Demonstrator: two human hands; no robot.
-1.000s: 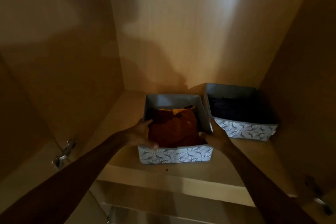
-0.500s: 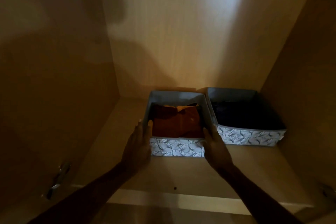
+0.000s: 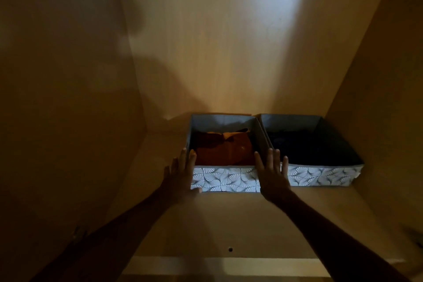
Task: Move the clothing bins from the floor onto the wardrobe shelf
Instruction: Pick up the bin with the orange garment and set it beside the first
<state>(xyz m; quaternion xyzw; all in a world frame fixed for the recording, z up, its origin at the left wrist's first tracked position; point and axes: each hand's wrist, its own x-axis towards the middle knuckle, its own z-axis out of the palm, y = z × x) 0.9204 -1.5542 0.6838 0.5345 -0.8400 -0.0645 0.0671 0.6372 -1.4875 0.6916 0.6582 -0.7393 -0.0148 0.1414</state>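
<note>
Bins sat side by side at the back of the shelf [image 3: 229, 220]: the left bin [image 3: 225, 178], with orange clothes [image 3: 225, 150] inside, and the right bin [image 3: 320, 175], holding something dark that I could not make out. Their side walls met or nearly met, and the right one lay close to the right wardrobe wall [image 3: 377, 98], probably so that both would fit in a row and leave the bare strip on the left free. Your left hand [image 3: 180, 179] lay flat at the left front corner of the left bin, fingers spread and straight, thumb low by the base of the patterned front. Your right hand [image 3: 272, 176] lay the same way over the right front corner, its fingers crossing onto the edge of the neighbour. Neither hand was closed on anything; both were open palms, set at the two corners, which I judge suited an even push that would keep the bin square to the back wall [image 3: 217, 52]. With its rear edge apparently close to that wall, the bin looked about home. Whether any more bins waited on the floor could not be seen from there.
</note>
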